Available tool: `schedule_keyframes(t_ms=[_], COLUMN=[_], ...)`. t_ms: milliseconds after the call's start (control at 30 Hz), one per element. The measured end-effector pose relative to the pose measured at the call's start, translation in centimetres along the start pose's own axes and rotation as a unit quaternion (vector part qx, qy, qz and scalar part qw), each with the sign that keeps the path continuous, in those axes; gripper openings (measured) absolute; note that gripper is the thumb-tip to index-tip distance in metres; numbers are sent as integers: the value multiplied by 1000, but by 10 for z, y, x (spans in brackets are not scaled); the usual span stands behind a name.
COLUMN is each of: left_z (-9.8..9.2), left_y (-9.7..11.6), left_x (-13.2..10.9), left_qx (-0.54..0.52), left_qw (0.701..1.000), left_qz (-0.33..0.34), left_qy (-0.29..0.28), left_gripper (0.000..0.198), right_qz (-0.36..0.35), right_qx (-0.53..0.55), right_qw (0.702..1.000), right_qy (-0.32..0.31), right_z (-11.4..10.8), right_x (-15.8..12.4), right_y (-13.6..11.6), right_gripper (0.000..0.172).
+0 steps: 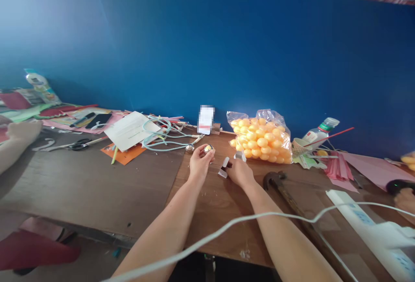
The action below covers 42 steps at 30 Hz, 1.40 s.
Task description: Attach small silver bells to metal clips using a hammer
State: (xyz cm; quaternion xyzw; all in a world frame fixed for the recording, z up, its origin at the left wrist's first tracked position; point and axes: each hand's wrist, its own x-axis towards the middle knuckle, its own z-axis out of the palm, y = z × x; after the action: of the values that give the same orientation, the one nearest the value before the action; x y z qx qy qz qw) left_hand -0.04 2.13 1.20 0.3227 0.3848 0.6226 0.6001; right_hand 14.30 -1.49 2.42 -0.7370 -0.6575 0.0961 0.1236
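Between the thumb and fingers of my left hand [198, 163] is a small shiny silver ball [208, 148] with a yellow patch on top. A second silver ball [189, 148] lies on the table just left of that hand. My right hand [241, 172] reaches down to the table among small whitish flap-like pieces [223, 168], perhaps parts of one small box. Its fingertips are hidden behind the hand, so what they grip does not show. A clear bag of orange-yellow balls [261, 141] stands just behind my right hand.
A hammer [285, 189] lies right of my right forearm, near a white power strip [356, 217]. A white cable [227, 226] crosses in front of both arms. Scissors [79, 144], paper [129, 131] and a light-blue cord [162, 144] lie left. Another person's arm [19, 139] rests far left.
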Motion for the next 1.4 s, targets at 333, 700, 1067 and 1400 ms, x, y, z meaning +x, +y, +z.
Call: schedule_keyframes(t_ms=[333,700,1067,1400], left_z=[0,-2,-1,-5], left_y=[-1,-7,-1,-8], left_x=[-6,-5,-13,-9], left_qx=[43,-100,-56,4], left_qw=[998,987,978,979], left_qz=[21,-63,-57,-60], left_qy=[-37,-112,-192,-193], left_gripper=[51,39,43,50], right_qz=[-17,-72,-75,-19], right_qx=[169,369,538,599], right_qw=[983,893,821,791], right_qy=[76,246,176,120], right_z=[8,-1,3,-1], right_x=[-3,-7,-8,-7], right_y=[18,12,2,1], right_gripper=[15,16,18,27])
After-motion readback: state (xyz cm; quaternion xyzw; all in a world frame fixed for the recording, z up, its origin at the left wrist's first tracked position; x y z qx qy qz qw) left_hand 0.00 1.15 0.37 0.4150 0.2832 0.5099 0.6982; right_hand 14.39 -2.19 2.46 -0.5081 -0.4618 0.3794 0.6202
